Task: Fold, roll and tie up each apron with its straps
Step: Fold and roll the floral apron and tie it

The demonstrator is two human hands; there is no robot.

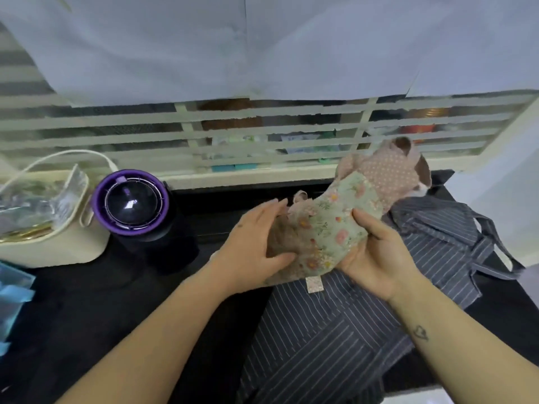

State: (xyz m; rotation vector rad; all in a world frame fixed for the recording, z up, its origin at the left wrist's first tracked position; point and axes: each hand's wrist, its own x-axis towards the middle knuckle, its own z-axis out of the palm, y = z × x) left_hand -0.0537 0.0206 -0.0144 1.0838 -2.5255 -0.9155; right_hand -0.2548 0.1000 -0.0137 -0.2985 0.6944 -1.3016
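Flowered cloth, the floral apron (329, 228) is a loose roll above the striped apron (335, 330) near the table's (131, 301) far right corner, the fingers of left hand (250, 246) and right hand (379, 258) clamped on it; rolling seems nearly done, and tying next needs a strap (301, 196) pulled free.

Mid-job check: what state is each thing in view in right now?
floral apron, rolled up, held above the striped apron
striped apron, unrolled, spread on the table
left hand, cups the roll's left end
right hand, grips the roll's right side
purple-rimmed container, upright, lid on
cream bag, upright, open at top
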